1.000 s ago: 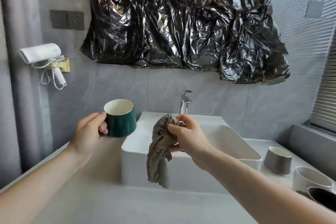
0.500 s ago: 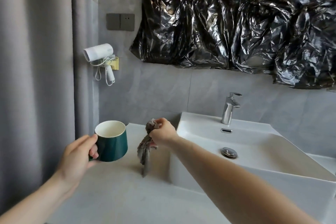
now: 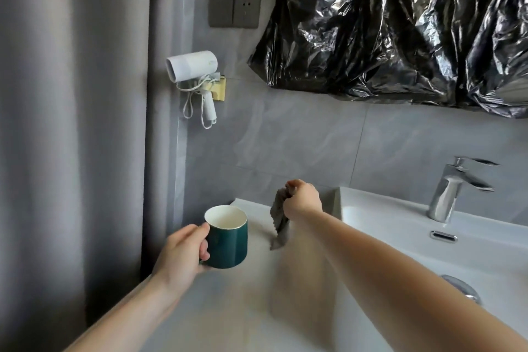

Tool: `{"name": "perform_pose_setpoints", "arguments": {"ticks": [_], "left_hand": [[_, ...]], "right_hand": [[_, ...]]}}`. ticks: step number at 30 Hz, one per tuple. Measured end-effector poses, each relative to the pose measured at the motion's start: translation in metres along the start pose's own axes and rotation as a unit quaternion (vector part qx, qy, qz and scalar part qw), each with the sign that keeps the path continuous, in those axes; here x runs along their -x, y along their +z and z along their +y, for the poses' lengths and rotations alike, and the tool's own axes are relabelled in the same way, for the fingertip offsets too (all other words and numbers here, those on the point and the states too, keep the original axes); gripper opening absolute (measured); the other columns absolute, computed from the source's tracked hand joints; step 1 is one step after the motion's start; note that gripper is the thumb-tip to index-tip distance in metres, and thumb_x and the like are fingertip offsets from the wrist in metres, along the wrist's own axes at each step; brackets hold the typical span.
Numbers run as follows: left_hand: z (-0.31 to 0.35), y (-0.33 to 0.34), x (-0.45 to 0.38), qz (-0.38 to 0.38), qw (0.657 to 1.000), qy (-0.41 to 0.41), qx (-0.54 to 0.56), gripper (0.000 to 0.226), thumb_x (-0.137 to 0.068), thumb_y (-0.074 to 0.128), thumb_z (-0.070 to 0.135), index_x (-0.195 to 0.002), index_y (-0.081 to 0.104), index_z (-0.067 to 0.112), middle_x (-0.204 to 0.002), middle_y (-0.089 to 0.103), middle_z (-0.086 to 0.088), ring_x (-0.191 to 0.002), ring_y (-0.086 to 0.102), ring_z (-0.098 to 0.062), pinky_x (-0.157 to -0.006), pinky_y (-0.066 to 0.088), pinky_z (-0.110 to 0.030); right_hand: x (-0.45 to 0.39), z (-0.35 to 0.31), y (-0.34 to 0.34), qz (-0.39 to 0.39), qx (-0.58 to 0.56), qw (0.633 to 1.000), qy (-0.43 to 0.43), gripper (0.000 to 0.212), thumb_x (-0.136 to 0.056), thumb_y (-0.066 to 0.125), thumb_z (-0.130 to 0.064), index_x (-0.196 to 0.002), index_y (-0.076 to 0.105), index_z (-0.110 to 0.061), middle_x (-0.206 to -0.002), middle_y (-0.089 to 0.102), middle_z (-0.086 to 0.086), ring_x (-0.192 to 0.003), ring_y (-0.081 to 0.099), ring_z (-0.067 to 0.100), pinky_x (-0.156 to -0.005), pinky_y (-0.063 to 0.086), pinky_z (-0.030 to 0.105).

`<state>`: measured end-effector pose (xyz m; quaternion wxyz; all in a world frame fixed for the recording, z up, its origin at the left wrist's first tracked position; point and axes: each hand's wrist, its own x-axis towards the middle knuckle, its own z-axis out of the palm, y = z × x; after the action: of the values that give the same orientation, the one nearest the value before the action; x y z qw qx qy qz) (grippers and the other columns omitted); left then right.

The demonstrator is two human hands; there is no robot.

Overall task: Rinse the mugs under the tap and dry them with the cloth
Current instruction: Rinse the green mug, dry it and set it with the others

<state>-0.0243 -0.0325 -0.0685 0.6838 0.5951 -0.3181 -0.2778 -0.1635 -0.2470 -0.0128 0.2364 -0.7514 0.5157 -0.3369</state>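
1. Holding the dark green mug upright by its handle side, my left hand has its fingers curled round it; I keep it above the grey countertop, left of the basin.
2. My right hand pinches the top of the grey cloth; I see the cloth hang down, its lower end near the countertop.
3. I see the white basin to the right, with the chrome tap at its rear.
4. I note a white hair dryer on the wall.

No text or label can be read.
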Motion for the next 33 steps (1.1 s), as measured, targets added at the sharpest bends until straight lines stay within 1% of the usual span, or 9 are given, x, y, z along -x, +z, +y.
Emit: {"name": "perform_pose_setpoints", "arguments": {"ticks": [2,6,10,14,17,19,24,28,33], "left_hand": [[-0.009,0.004,-0.012,0.003,1.000,-0.001,0.008,0.043,-0.105,0.054,0.019,-0.066,0.041,0.008,-0.069,0.039,-0.009,-0.073,0.038,-0.026,-0.072,0.054,-0.040],[-0.021,0.013,-0.023,0.001,1.000,-0.006,0.018,0.044,-0.106,0.054,0.019,-0.065,0.042,0.007,-0.064,0.042,-0.005,-0.072,0.039,-0.025,-0.082,0.059,-0.048],[-0.021,0.021,-0.017,-0.009,1.000,-0.007,0.016,0.045,-0.106,0.054,0.020,-0.065,0.042,0.007,-0.064,0.042,-0.004,-0.072,0.040,-0.024,-0.079,0.062,-0.047],[-0.011,0.029,0.004,-0.034,0.999,-0.004,0.024,0.043,-0.106,0.055,0.022,-0.067,0.042,0.006,-0.066,0.041,-0.007,-0.073,0.040,-0.025,-0.085,0.061,-0.052],[0.005,0.038,0.030,-0.058,0.998,0.013,0.033,0.045,-0.106,0.054,0.023,-0.065,0.042,0.009,-0.069,0.041,-0.008,-0.073,0.039,-0.025,-0.086,0.061,-0.052],[0.017,0.046,0.051,-0.078,0.996,0.027,0.038,0.050,-0.106,0.054,0.023,-0.058,0.042,0.014,-0.070,0.041,-0.008,-0.074,0.039,-0.025,-0.083,0.062,-0.050],[0.040,0.068,0.104,-0.158,0.983,0.089,0.023,0.048,-0.102,0.055,0.035,-0.057,0.042,0.020,-0.067,0.043,-0.003,-0.068,0.043,-0.020,-0.081,0.053,-0.050],[0.058,0.097,0.147,-0.219,0.968,0.118,0.022,0.047,-0.095,0.055,0.040,-0.051,0.047,0.024,-0.059,0.046,0.003,-0.067,0.043,-0.025,-0.073,0.031,-0.048],[0.076,0.143,0.202,-0.303,0.947,0.097,0.052,0.045,-0.091,0.061,0.045,-0.054,0.049,0.023,-0.060,0.047,0.001,-0.065,0.044,-0.022,-0.075,0.029,-0.047]], "right_hand": [[-0.015,0.010,0.011,-0.019,0.042,0.999,-0.009,0.049,-0.091,0.052,-0.008,-0.139,0.061,-0.016,-0.138,0.057,0.008,-0.129,0.057,0.026,-0.100,0.042,0.021],[-0.026,0.024,0.022,-0.132,0.165,0.977,-0.016,0.052,-0.102,0.049,-0.018,-0.153,0.046,-0.012,-0.151,0.054,0.007,-0.144,0.046,0.025,-0.114,0.038,0.026],[-0.009,0.017,0.007,-0.210,0.215,0.953,-0.038,0.044,-0.098,0.058,-0.011,-0.142,0.061,-0.011,-0.141,0.062,0.014,-0.131,0.058,0.033,-0.109,0.049,0.038],[0.034,0.010,-0.036,-0.196,0.306,0.924,-0.119,0.053,-0.097,0.053,-0.012,-0.147,0.057,-0.026,-0.142,0.061,0.003,-0.129,0.057,0.029,-0.100,0.052,0.036],[0.081,0.012,-0.079,-0.168,0.330,0.916,-0.157,0.042,-0.091,0.052,-0.011,-0.127,0.068,-0.025,-0.125,0.066,0.003,-0.115,0.060,0.031,-0.081,0.053,0.035],[0.117,0.022,-0.110,-0.152,0.315,0.923,-0.158,0.029,-0.092,0.051,-0.016,-0.114,0.069,-0.023,-0.118,0.065,0.004,-0.112,0.060,0.030,-0.088,0.056,0.041],[0.208,0.066,-0.189,-0.104,0.274,0.950,-0.104,0.038,-0.098,0.056,-0.044,-0.135,0.062,-0.037,-0.142,0.059,-0.011,-0.132,0.054,0.017,-0.098,0.044,0.033],[0.269,0.106,-0.237,-0.087,0.293,0.951,-0.035,0.043,-0.096,0.059,-0.047,-0.138,0.058,-0.036,-0.147,0.056,-0.010,-0.139,0.050,0.020,-0.112,0.043,0.041],[0.327,0.149,-0.296,-0.055,0.280,0.958,0.027,0.047,-0.095,0.064,-0.046,-0.140,0.058,-0.036,-0.146,0.057,-0.009,-0.134,0.054,0.016,-0.109,0.044,0.031]]}}
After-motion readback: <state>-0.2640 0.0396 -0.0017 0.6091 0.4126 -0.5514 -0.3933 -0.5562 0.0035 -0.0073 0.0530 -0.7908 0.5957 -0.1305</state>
